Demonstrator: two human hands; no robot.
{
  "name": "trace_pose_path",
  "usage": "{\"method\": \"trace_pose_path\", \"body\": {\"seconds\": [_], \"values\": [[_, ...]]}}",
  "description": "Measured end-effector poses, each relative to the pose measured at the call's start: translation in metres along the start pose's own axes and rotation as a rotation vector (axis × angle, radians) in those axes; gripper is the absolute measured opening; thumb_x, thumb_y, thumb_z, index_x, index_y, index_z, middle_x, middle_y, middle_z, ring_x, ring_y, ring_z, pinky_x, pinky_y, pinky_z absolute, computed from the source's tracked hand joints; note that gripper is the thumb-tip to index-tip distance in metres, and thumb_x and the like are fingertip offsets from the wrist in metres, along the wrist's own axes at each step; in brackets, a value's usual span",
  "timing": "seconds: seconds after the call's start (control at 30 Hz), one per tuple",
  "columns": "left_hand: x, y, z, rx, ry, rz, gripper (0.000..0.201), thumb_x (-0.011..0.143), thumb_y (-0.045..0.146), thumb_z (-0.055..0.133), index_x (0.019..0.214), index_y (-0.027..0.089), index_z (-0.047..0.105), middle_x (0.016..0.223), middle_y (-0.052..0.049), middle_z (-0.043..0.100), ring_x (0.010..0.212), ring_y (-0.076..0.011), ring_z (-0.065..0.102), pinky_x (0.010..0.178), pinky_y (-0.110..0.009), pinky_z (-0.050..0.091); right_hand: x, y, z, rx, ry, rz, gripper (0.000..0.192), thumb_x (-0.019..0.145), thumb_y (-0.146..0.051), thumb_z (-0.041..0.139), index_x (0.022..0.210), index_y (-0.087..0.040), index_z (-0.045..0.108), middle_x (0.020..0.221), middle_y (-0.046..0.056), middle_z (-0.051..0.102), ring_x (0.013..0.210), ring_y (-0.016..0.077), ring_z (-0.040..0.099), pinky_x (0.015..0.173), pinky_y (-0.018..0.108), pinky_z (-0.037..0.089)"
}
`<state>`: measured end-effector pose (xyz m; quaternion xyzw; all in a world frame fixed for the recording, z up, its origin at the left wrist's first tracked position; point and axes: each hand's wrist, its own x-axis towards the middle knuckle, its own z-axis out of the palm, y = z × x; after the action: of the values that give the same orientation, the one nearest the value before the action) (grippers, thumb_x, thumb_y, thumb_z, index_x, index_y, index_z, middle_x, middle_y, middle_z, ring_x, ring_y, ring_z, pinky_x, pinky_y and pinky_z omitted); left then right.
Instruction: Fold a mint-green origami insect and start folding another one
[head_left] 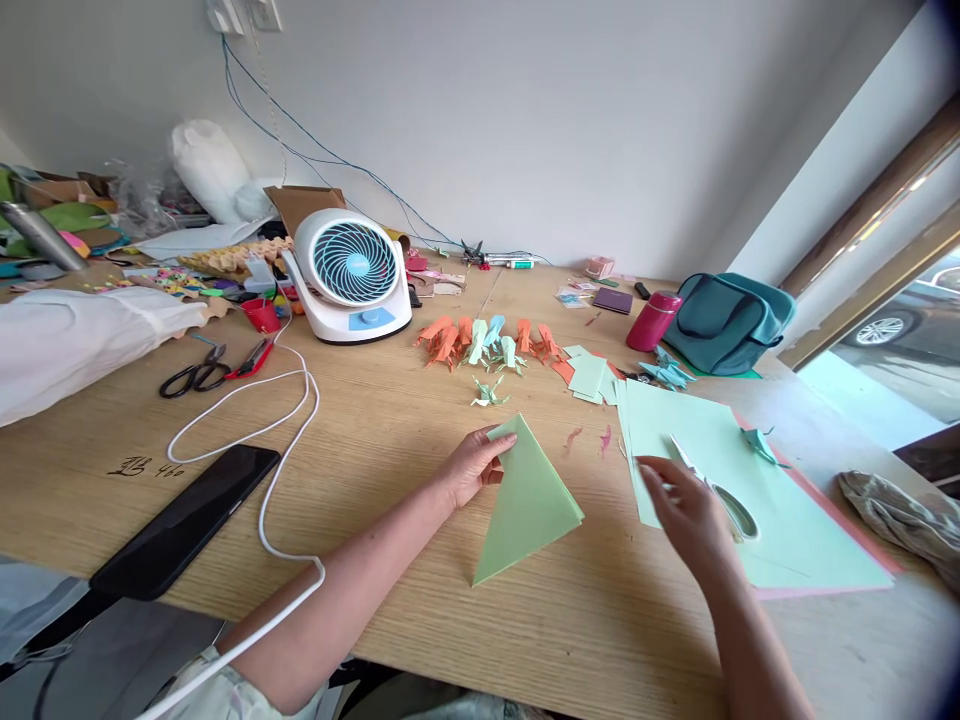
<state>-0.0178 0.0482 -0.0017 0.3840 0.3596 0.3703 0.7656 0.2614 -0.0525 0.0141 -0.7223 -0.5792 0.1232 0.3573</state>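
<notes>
My left hand [474, 468] pinches the top corner of a light green sheet of paper [529, 510], folded into a triangle. The thumb lies on its front, and the paper hangs tilted above the table. To the right, my right hand [686, 510] hovers by the left edge of a stack of pale green paper [810, 540], its fingers loosely bent and apart with nothing visible in them. Just beside that hand, scissors [739, 512] with pale handles lie on the stack, partly covered by it. A small folded paper figure [763, 446] rests on the stack as well.
Orange and green folded figures [480, 342] stand mid-table, near small paper pieces [589, 375]. Behind are a fan [352, 270], a pink bottle [654, 322] and a teal bag [731, 320]. Black scissors [193, 372], a white cable [304, 400] and a phone [187, 520] lie left.
</notes>
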Motion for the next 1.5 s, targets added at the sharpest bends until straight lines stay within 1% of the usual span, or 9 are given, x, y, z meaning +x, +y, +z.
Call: {"method": "trace_pose_path", "body": {"seconds": [0.03,0.1,0.2,0.37,0.77,1.13,1.3,1.4,1.5], "values": [[0.0,-0.001,0.0,0.003,0.0,0.007,0.044,0.061,0.045,0.087,0.09,0.018,0.068,0.078,0.0,0.068,0.063,-0.0097,0.064,0.049,-0.017,0.048,-0.004,-0.015,0.009,0.198,-0.203,-0.037,0.045,0.092,-0.053,0.044,0.111,-0.019,0.068,0.104,0.013,0.071,0.089,0.0263,0.064,0.073,0.036,0.048],[0.0,-0.003,0.001,0.009,0.006,0.03,0.044,0.062,0.046,0.086,0.09,0.018,0.067,0.078,0.001,0.067,0.063,-0.0089,0.063,0.049,-0.016,0.047,-0.012,-0.04,0.023,0.398,-0.449,-0.077,0.044,0.094,-0.053,0.043,0.11,-0.02,0.068,0.097,0.009,0.072,0.085,0.023,0.064,0.071,0.032,0.048],[0.001,-0.004,0.0,0.022,0.015,0.051,0.044,0.063,0.048,0.085,0.091,0.019,0.065,0.08,0.002,0.066,0.063,-0.0082,0.063,0.051,-0.016,0.048,-0.02,-0.055,0.038,0.377,-0.558,-0.084,0.038,0.094,-0.049,0.047,0.082,-0.018,0.065,0.07,0.002,0.063,0.068,0.0179,0.057,0.063,0.029,0.042],[0.0,-0.005,0.001,0.08,-0.038,0.007,0.05,0.06,0.048,0.087,0.093,0.018,0.065,0.082,0.001,0.067,0.066,-0.0103,0.064,0.055,-0.02,0.049,-0.021,-0.046,0.042,0.325,-0.383,-0.037,0.038,0.093,-0.046,0.05,0.066,-0.02,0.051,0.06,-0.002,0.054,0.058,0.0133,0.045,0.056,0.026,0.035],[-0.004,-0.004,0.003,0.204,-0.108,-0.036,0.04,0.06,0.04,0.088,0.081,0.014,0.067,0.069,0.003,0.063,0.059,-0.007,0.054,0.055,-0.019,0.038,-0.004,-0.013,0.043,0.268,-0.101,0.022,0.03,0.09,-0.048,0.052,0.084,-0.02,0.061,0.064,0.002,0.063,0.06,0.0182,0.058,0.06,0.03,0.045],[0.002,-0.002,-0.004,0.032,-0.084,-0.009,0.041,0.06,0.039,0.087,0.083,0.016,0.062,0.073,0.003,0.062,0.059,-0.0065,0.057,0.055,-0.017,0.043,0.074,0.004,0.033,0.215,-0.014,0.037,0.034,0.084,-0.047,0.054,0.095,-0.017,0.067,0.066,0.004,0.067,0.056,0.0168,0.059,0.058,0.029,0.047],[0.007,-0.002,-0.008,-0.075,-0.034,0.038,0.038,0.06,0.036,0.086,0.076,0.017,0.057,0.069,0.003,0.061,0.058,-0.008,0.058,0.054,-0.019,0.047,0.072,0.003,0.038,0.15,0.124,0.092,0.052,0.082,-0.049,0.056,0.123,-0.017,0.059,0.099,0.012,0.07,0.068,0.0199,0.063,0.067,0.035,0.049],[0.01,-0.006,-0.009,-0.148,0.007,0.079,0.037,0.062,0.034,0.084,0.076,0.017,0.055,0.071,0.002,0.063,0.062,-0.0095,0.061,0.056,-0.021,0.05,0.046,-0.021,0.042,0.261,-0.029,0.049,0.049,0.089,-0.056,0.047,0.117,-0.019,0.063,0.097,0.01,0.071,0.074,0.0199,0.066,0.068,0.032,0.051],[0.013,-0.009,-0.009,-0.21,0.047,0.123,0.035,0.065,0.033,0.083,0.08,0.018,0.055,0.078,0.001,0.067,0.07,-0.0107,0.064,0.064,-0.023,0.054,0.019,-0.051,0.051,0.616,-0.46,-0.005,0.055,0.094,-0.06,0.039,0.123,-0.018,0.059,0.1,0.011,0.069,0.085,0.0218,0.066,0.07,0.031,0.053]]}}
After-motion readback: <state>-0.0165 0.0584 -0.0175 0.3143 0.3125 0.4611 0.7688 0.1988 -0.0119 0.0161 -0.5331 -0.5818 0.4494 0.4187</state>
